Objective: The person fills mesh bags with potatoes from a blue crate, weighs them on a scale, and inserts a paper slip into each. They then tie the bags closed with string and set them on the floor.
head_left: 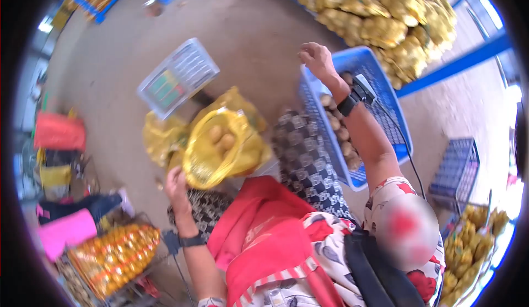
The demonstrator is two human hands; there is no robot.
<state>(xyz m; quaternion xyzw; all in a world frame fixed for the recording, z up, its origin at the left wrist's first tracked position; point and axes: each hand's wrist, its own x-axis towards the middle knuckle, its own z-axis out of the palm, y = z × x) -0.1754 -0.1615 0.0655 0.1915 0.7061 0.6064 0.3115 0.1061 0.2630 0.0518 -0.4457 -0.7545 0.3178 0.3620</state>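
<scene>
A yellow mesh bag (190, 164) stands open in front of me, with a few round brown potatoes (221, 139) visible inside. My left hand (177, 190) is at the bag's near left rim, its fingers closed on the edge of the mesh. My right hand (318, 62) is raised over the far left corner of a blue plastic crate (389, 87). Its fingers curl downward, and the palm side is hidden. Potatoes (344, 133) lie in the crate, partly covered by my right forearm. A digital scale display (179, 78) stands just beyond the bag.
Filled yellow mesh bags (380, 18) are piled at the far right by a blue bar (457, 62). A second blue crate (455, 169) stands to the right. An orange-yellow net sack (113, 257) is at the lower left, near a pink item (67, 234). A dark cable (408, 150) runs beside the crate.
</scene>
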